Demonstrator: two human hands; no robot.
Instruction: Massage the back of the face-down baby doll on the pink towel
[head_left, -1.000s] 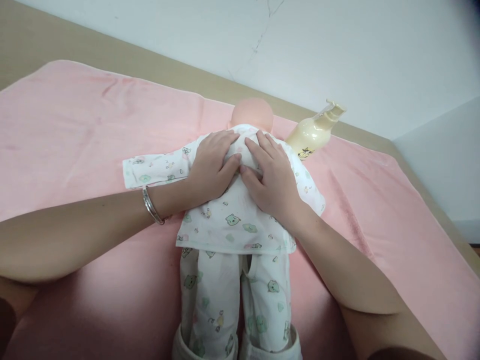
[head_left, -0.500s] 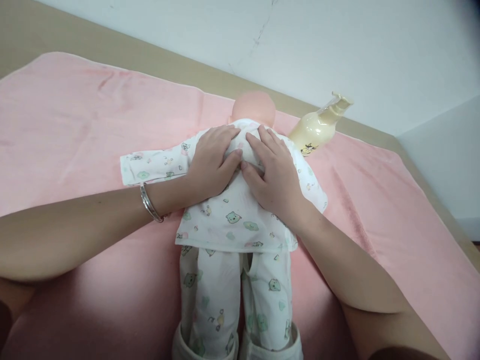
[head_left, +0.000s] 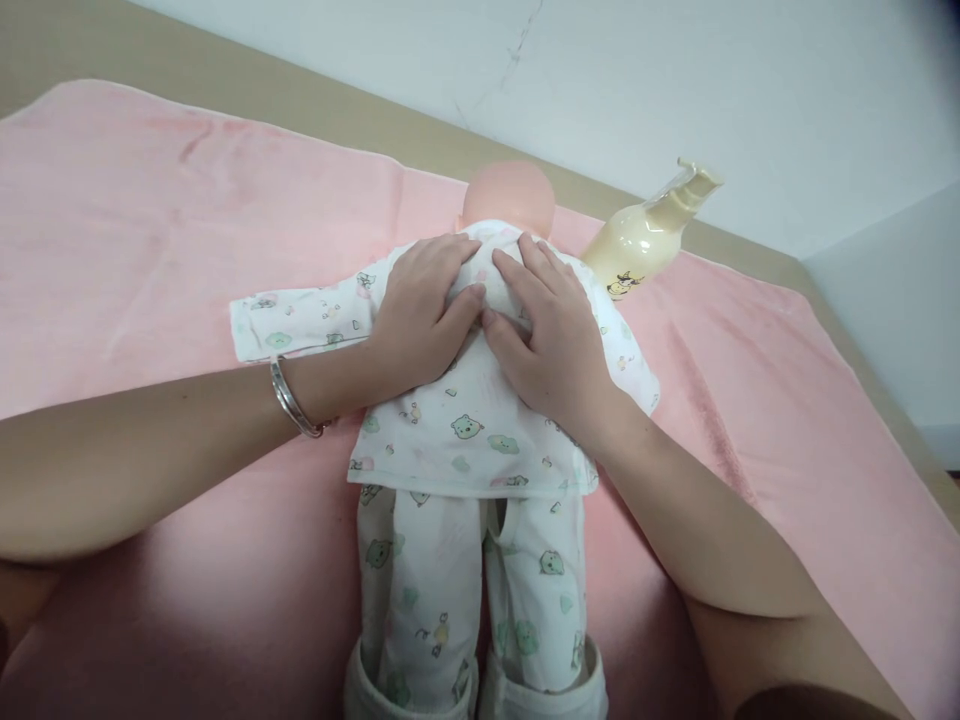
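Note:
A baby doll [head_left: 510, 193] lies face down, the back of its bald head toward the wall. It wears a white printed top [head_left: 480, 440] and matching trousers [head_left: 442, 580] with turned-up cuffs. My left hand [head_left: 424, 315] rests flat on the left of the doll's upper back, fingers stretched out. On the right of the upper back lies my right hand [head_left: 551, 335], its fingers a little spread. The two thumbs nearly meet over the spine. Neither hand grips anything. A silver bangle [head_left: 291, 398] circles my left wrist.
Beneath the doll spreads a pink blanket [head_left: 150, 240] over a wooden surface [head_left: 247, 75]. Beyond the doll's right shoulder, a cream pump bottle [head_left: 637, 242] with a cow picture leans to the right. A white wall [head_left: 675, 80] with a crack rises behind.
The view has shifted slightly, so the doll's head and the bottle appear a bit higher. Both hands keep their place on the doll's back.

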